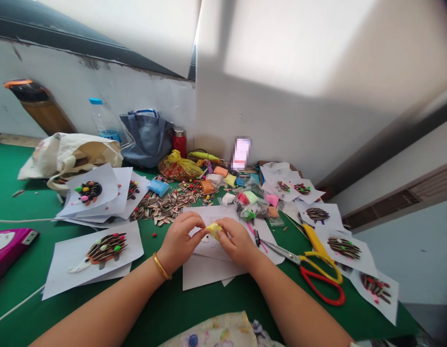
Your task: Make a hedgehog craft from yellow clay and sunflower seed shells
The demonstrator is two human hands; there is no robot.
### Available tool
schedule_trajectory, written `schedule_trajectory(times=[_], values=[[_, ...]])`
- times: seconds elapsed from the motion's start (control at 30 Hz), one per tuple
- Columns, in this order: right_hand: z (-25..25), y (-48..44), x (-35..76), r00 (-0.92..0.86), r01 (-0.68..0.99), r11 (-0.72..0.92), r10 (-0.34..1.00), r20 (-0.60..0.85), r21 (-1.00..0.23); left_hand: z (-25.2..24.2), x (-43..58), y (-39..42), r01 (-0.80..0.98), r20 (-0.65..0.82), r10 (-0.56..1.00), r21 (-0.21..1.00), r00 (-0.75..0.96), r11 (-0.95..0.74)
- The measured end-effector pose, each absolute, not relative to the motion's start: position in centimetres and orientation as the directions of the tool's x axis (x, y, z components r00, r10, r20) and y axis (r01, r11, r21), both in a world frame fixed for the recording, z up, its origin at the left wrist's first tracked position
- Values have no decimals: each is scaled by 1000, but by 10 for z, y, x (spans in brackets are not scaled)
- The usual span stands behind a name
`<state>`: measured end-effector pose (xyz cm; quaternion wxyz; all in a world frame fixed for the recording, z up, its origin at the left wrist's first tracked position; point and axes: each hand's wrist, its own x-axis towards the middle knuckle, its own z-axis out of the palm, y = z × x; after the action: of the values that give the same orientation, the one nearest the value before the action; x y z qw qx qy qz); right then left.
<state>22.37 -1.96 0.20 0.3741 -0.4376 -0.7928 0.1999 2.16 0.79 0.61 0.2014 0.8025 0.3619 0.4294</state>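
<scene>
Inward from the near edge of the worktop [169,303], one small yellow piece [213,229] is held just above the white sheets [199,275]. The left hand [182,236] pinches its left end between thumb and index finger; the right hand [238,239] grips its right side. The fingers of both hands are closed on the piece, with no gap beyond its thickness. Whether the piece is wrapped cannot be told.

Handling: the piece appears soft, so a light, even pinch should suit it. Support it with the right fingers and work it with the left fingertips. Hold it low over the sheets so that any dropped bit is easily recovered.

Counts, from the piece outward:
- Scissors [298,259]: one pair, toward the right edge, handles nearest that edge.
- Seed pile [158,209]: one, beyond the sheets; seeds too many to count.
- Blue packet [158,187]: one, beside the pile.
- Seed figures [344,247]: eight visible; five along the right edge, three toward the left edge.
- Yellow net bag [180,166]: one, near the far edge.
- Cloth bags: two, one cream [42,156], one blue-grey [145,140], toward the far left corner.
- Red flask [179,142]: one, at the far edge.
</scene>
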Motion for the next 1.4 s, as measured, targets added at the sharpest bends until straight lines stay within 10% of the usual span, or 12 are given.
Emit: schedule_trajectory(times=[0.43, 0.93, 1.4], values=[[-5, -13, 230, -235, 638, 443, 891, 389, -630, 9, 20, 12, 468, 515, 802, 653, 302, -596], [-17, 22, 271, -3, 948, 130, 917, 399, -291, 3, 22, 13, 456, 469, 810, 669, 352, -587], [-19, 20, 271, -44, 922, 196, 909, 413, -335, 3, 22, 18, 542, 316, 847, 661, 426, -519]])
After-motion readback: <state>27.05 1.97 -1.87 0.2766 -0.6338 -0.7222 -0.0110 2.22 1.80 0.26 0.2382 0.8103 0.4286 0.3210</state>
